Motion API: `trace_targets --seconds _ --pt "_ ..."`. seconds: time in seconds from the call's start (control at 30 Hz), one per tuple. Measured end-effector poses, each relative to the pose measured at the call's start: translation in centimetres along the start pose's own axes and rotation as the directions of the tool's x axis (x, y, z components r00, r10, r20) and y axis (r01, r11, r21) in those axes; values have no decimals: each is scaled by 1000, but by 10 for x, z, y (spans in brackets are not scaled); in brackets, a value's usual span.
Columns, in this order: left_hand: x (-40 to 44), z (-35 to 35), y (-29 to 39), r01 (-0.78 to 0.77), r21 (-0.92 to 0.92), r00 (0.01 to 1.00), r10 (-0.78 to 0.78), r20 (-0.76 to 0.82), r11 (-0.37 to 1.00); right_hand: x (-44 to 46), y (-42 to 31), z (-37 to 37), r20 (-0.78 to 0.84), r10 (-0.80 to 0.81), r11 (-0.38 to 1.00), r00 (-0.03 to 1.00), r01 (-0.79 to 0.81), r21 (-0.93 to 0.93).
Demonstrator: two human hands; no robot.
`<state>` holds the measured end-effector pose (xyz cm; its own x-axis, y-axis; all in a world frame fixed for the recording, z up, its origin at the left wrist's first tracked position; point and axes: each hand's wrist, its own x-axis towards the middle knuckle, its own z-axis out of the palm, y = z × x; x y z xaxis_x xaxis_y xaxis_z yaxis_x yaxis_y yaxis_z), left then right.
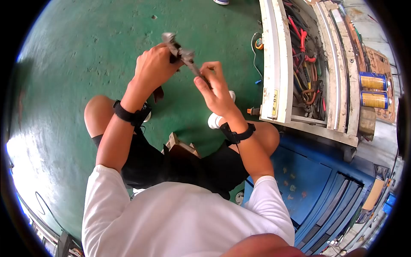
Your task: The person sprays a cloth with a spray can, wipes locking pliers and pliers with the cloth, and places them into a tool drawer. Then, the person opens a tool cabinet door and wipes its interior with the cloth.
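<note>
Grey metal tool [187,55] slants before me: my left grip [155,65] curls around its upper part, my right grip [217,91] pinches the lower end, probably to steady it; right of both grips, a white drawer [276,64] sits pulled out, presumably keeping red-handled tools [303,40] within easy reach
</note>
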<state>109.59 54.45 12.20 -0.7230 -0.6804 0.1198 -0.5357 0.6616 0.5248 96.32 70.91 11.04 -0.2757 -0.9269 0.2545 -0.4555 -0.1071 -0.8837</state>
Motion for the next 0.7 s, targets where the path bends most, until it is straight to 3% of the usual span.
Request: trace_targets --seconds 0.17,0.2,0.23,0.3,0.33,0.4,0.43,0.5,0.57,0.63,0.7 --pt "1 2 -8 -195 -135 979 185 -81 971 5 -6 -20 29 72 980 997 -76 184" --pt "-1 -1 -7 -137 -246 990 141 -1 960 6 -6 -25 55 71 977 996 -80 200" --pt "-3 -3 -5 -135 -242 990 139 -2 961 8 -7 -28 79 67 974 995 -83 213" --pt "-7 -6 -3 -251 -384 963 269 -7 889 8 -9 -29 81 82 972 993 -98 216" --pt "-7 -5 -8 -248 -382 964 266 -5 890 8 -13 -29 114 83 982 990 -100 158" --pt "-5 -4 -19 -367 -441 909 416 17 819 8 -21 -26 155 78 990 985 -95 104" --pt "-6 -5 -20 -362 -438 912 411 17 823 6 -26 -21 160 79 990 984 -97 105" --pt "-7 -10 -17 -204 -619 921 362 141 758 6 -28 -17 160 80 989 984 -98 112" --pt "-13 -6 -15 -160 -579 941 301 156 799 6 -27 -16 129 -34 999 991 35 -8" --pt "-19 0 -11 -106 -459 962 209 178 882 7 -32 -18 142 6 999 990 -1 -37" --pt "-23 16 -8 -140 -443 970 211 117 886 6 -31 -17 160 46 997 986 -35 -69"
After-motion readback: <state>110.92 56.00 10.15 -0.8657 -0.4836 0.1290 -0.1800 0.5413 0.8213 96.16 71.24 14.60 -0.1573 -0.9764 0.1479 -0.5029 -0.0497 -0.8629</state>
